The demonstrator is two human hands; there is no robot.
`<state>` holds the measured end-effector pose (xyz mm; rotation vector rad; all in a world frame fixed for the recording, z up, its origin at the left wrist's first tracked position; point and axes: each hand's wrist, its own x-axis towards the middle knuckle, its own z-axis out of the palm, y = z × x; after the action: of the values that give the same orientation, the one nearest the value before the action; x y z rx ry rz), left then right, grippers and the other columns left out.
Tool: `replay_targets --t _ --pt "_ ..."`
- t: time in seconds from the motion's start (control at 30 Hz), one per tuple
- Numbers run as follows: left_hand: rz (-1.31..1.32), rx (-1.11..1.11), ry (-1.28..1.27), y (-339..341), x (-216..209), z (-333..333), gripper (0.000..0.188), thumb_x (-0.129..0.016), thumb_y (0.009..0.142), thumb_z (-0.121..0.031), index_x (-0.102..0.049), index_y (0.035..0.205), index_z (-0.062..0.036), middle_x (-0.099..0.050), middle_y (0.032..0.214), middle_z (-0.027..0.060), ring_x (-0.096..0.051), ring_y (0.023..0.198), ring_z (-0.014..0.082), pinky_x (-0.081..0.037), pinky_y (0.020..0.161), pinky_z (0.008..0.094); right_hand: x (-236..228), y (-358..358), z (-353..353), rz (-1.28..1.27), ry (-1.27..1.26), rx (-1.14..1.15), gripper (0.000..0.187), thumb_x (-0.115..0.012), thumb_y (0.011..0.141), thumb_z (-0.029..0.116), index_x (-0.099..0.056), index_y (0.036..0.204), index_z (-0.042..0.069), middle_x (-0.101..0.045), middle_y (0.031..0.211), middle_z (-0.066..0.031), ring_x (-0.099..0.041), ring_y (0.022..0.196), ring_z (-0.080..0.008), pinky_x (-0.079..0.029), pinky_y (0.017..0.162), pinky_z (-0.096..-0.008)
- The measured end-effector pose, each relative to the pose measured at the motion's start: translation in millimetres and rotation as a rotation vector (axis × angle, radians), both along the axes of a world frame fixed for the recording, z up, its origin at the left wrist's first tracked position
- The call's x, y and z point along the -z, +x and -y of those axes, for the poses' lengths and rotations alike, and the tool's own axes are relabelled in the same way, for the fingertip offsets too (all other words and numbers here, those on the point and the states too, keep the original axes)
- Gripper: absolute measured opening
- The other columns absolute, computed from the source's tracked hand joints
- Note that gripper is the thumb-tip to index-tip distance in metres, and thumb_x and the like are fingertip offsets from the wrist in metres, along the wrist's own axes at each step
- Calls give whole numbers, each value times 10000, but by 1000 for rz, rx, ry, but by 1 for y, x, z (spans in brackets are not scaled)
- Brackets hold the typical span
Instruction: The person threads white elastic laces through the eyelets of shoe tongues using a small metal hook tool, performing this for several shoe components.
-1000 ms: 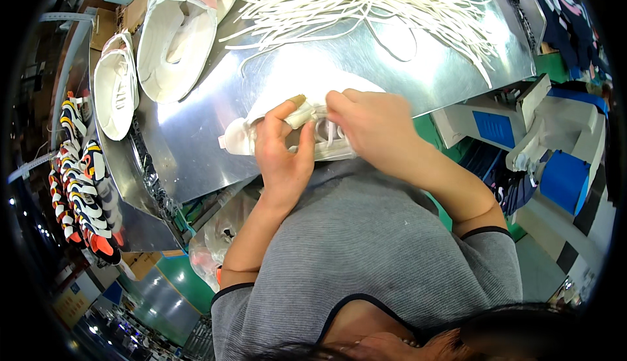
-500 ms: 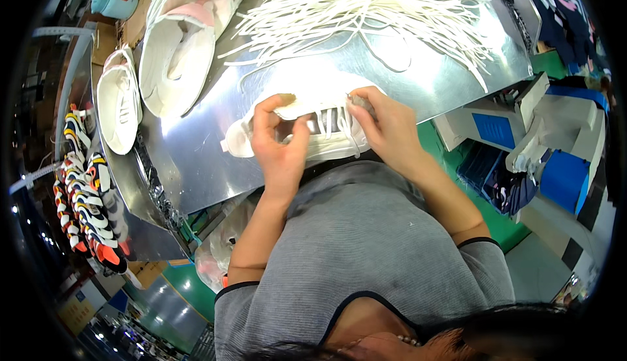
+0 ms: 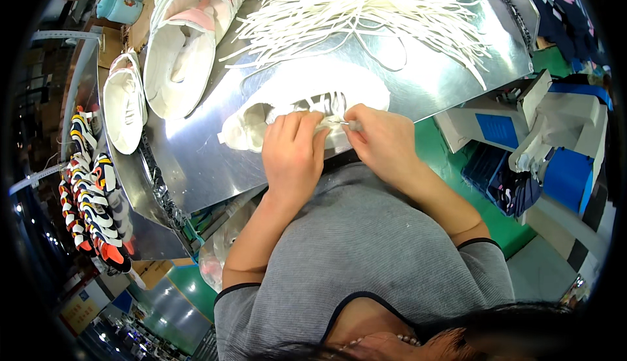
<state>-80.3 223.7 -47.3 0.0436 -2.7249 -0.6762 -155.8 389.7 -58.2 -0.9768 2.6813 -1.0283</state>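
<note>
A white lace-up shoe (image 3: pixel 359 90) lies on the metal table right in front of me, its opening to the left and its toe to the right. White lace runs across its upper part. My left hand (image 3: pixel 290 155) is closed on the near edge of the shoe, thumb and fingers together beside the lacing. Close by, my right hand (image 3: pixel 386 140) pinches a small, thin tool with a pale grip and a fine metal tip (image 3: pixel 345 123). The tip meets the near row of lace holes by my left thumb. My fingers hide the exact spot.
A large heap of white laces (image 3: pixel 366 18) spreads across the far side of the metal table (image 3: pixel 196 172). Stacked white and pink shoes (image 3: pixel 179 67) stand far left, with another white shoe (image 3: pixel 124 109) beside them. Rows of multicoloured shoes (image 3: pixel 91 198) sit left; a grey-and-blue machine (image 3: pixel 548 139) stands right.
My left hand has turned over and closed on the shoe's near edge. My right hand has come down toward me from the far lacing to the near side. The shoe's opening has come into view.
</note>
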Motion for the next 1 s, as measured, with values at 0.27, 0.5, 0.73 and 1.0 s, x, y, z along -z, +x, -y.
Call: replay_targets --t 0.27,0.5,0.73,1.0 --pt "-194 -100 202 -12 -6 9 235 -798 776 -25 -617 926 -21 -618 847 113 -602 762 298 -475 687 378 -41 6 -33 613 -194 -649 168 -729 864 210 -713 940 61 -677 700 -90 -638 572 -217 -490 551 -316" --pt "-299 -22 180 -7 -35 3 260 -801 772 -7 -606 943 -30 -616 833 106 -595 729 294 -470 665 376 -17 -26 4 354 -508 6 195 -726 911 178 -733 999 5 -636 704 -56 -507 615 -56 -423 571 -228" --pt "-333 -59 177 -2 -48 13 288 -814 761 4 -605 957 -25 -623 824 103 -636 737 251 -510 622 328 -16 -6 14 748 -560 -171 175 -702 929 191 -688 954 18 -627 773 13 -509 714 -41 -424 633 -230" --pt "74 -26 143 -8 9 31 260 -736 842 -118 -688 1080 -26 -643 909 138 -614 864 331 -484 776 402 -4 -5 0 713 -446 -133 178 -667 951 167 -689 1084 50 -538 778 34 -421 629 -29 -346 547 -221"
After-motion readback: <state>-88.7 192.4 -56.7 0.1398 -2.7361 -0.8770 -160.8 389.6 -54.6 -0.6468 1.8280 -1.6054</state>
